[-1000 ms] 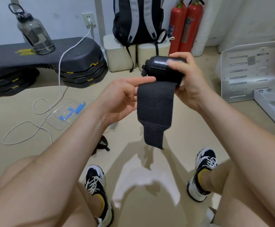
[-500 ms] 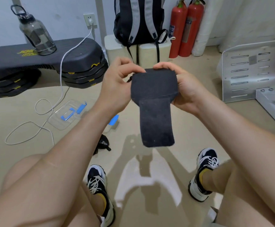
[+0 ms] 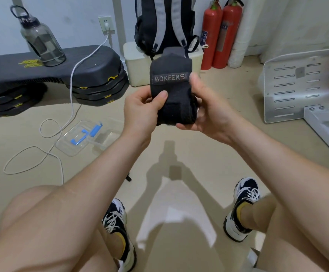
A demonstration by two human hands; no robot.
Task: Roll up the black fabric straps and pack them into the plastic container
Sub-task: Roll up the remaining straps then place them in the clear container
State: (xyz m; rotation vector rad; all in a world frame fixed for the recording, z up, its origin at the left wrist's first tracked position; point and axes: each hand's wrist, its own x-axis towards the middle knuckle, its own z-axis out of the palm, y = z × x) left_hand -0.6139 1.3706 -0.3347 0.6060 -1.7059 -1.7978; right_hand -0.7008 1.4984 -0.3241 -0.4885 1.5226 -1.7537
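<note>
both hands grip the rolled strap (image 3: 172, 95) in mid-air: left hand (image 3: 143, 112) thumb on its front, right hand (image 3: 208, 112) cupping its side. container (image 3: 85, 137) on floor, lower left.

The person is wearing black-and-white trainers with white laces, the left shoe (image 3: 115, 219) showing at seven o'clock and the right shoe (image 3: 245, 194) at five o'clock, over yellow socks (image 3: 240, 210), while the left hand (image 3: 142, 110), right hand (image 3: 210, 114), forearms and legs are going bare.

Bright, even indoor light; soft floor shadows, wide-angle edge distortion.
</note>
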